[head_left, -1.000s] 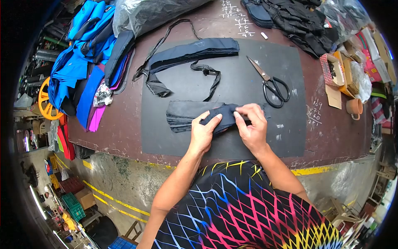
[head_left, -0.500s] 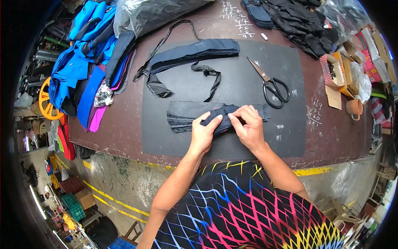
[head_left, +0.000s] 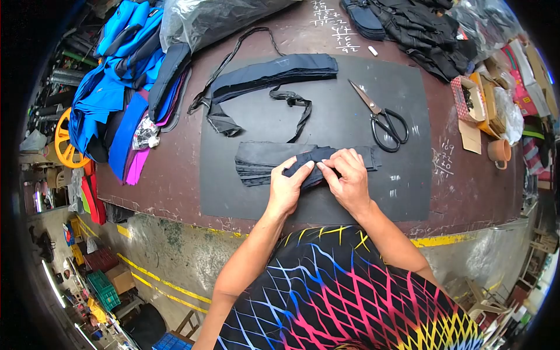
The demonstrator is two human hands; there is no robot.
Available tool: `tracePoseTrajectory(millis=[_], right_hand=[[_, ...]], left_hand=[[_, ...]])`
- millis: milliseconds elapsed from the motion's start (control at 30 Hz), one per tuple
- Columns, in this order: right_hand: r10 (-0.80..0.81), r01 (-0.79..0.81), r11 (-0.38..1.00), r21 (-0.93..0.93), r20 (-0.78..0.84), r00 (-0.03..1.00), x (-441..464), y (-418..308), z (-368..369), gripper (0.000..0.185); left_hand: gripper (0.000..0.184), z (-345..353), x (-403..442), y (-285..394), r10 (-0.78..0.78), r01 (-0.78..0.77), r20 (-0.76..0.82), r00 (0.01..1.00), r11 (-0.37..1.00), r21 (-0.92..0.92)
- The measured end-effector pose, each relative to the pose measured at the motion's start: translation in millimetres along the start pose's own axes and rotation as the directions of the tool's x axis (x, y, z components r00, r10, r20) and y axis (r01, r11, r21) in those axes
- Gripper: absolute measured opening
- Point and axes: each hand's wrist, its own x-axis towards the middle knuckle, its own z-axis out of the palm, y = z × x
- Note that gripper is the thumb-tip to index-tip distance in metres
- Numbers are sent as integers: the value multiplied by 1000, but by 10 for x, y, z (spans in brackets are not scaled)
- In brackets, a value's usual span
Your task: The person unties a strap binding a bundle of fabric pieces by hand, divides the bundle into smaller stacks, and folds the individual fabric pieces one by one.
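Head view, the only one: black mat [head_left: 408, 192] on the brown table [head_left: 149, 189]. Stack [head_left: 256, 159] of dark strips lies by the mat's near edge, about mid-length, left end fanned out. Cloth [head_left: 315, 156] is bunched on top of it.

Left hand [head_left: 285, 184]: thumb and fingers closed on the cloth's left part. Right hand [head_left: 348, 181]: thumb and forefinger pinched on it, just right of the left thumb. Layer count in the pinch: can't tell, fingers cover it.

Risks, my read:
- Right pinch is small. Thin bite or smooth fabric = slip, bunch opens up.
- Pulling sideways with the stack underneath could drag strips out of line; left end is already uneven.
- Cord [head_left: 303, 114] ends close to the stack's far side. If it catches, it could come along with a strip.
- Scissors [head_left: 380, 114] near the mat's right edge, apart from the right hand. A wide reach that way could knock them.
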Motion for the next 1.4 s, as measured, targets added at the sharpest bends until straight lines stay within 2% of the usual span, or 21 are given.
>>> tracePoseTrajectory(millis=[133, 233, 267, 367, 500, 800, 900, 933, 1033, 1167, 1333, 1400], right_hand=[[26, -23, 993, 115, -19, 999, 7, 41, -5, 21], [68, -61, 997, 39, -227, 972, 40, -100, -73, 19], [68, -61, 997, 38, -227, 972, 46, -132, -81, 19], [-32, 30, 999, -38, -51, 998, 46, -210, -98, 16], [-37, 37, 999, -29, -16, 999, -4, -90, -21, 15], [18, -17, 995, 96, -10, 1000, 14, -29, -34, 12], [141, -117, 979, 164, -141, 980, 25, -69, -39, 10], [141, -117, 979, 167, -139, 980, 23, -88, -43, 10], [-33, 34, 999, 8, -126, 992, 55, -225, -121, 13], [21, -18, 998, 58, -48, 999, 0, -94, -17, 13], [0, 3, 998, 59, -50, 999, -12, -16, 46, 15], [63, -57, 989, 139, -39, 997, -5, 23, 27, 16]], left_hand=[[28, 16, -9, 24, 5, -5, 7, 1000, 1000, -13], [20, 59, -34, 75, -40, 40, -23, 999, 999, -9], [20, 51, -31, 71, -40, 40, -22, 999, 999, -10], [21, 6, -22, 60, -10, 10, 5, 1000, 1000, 4], [21, 20, -29, 25, 1, -1, -16, 1000, 1000, 19], [20, 18, -22, 20, 2, -2, -1, 1000, 1000, 12], [20, 55, -20, 39, -27, 27, -25, 999, 1000, -11], [20, 51, -23, 49, -26, 26, -28, 999, 1000, -10], [20, 50, -29, 68, -7, 7, -9, 1000, 1000, 16], [19, 40, -30, 24, -3, 3, -30, 1000, 1000, 6], [26, -22, -11, 16, 13, -14, 19, 1000, 999, 33], [26, -11, -19, 14, -4, 4, 4, 1000, 1000, 22]])
